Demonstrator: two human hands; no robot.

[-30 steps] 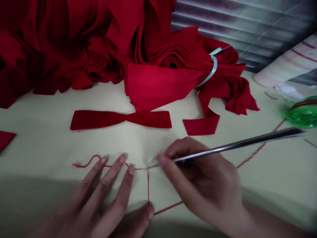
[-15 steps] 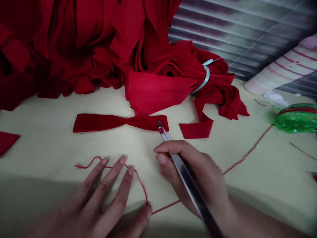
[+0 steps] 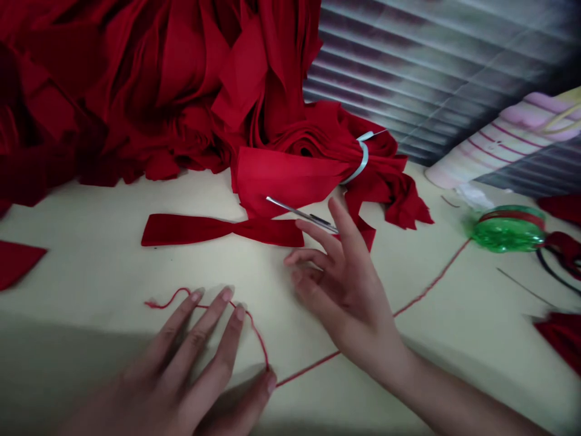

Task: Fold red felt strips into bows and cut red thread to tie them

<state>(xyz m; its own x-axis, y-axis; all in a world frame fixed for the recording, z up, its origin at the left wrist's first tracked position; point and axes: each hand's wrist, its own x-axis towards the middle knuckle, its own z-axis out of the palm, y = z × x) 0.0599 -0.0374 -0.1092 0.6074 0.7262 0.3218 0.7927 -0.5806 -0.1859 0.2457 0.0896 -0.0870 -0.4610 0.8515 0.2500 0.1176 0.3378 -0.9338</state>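
Note:
My left hand (image 3: 195, 357) lies on the table with its fingers spread, the fingertips on a thin red cord (image 3: 259, 339). The cord's short curled end sticks out to the left of the fingers. Near the middle, my right hand (image 3: 347, 290) is raised with its fingers apart and partly curled. Just behind its fingers is a slim silver utility knife (image 3: 302, 213), its right end partly hidden by them. A red fabric bow piece (image 3: 190, 230), pinched at the middle, lies flat beyond both hands. From the left thumb, the cord passes under my right hand toward a green spool (image 3: 508, 233).
Red fabric strips (image 3: 172, 91) are heaped at the back left. A bundle of red strips (image 3: 313, 136) is tied with a pale band (image 3: 363, 158). Blinds (image 3: 376, 66) and a pale striped cylinder (image 3: 490, 145) stand at the back right. Red scraps (image 3: 20, 260) lie at the sides.
My right hand has opened from its grip on the utility knife, which now points left behind the fingers. The view has shifted a little to the right. My left hand stays on the cord.

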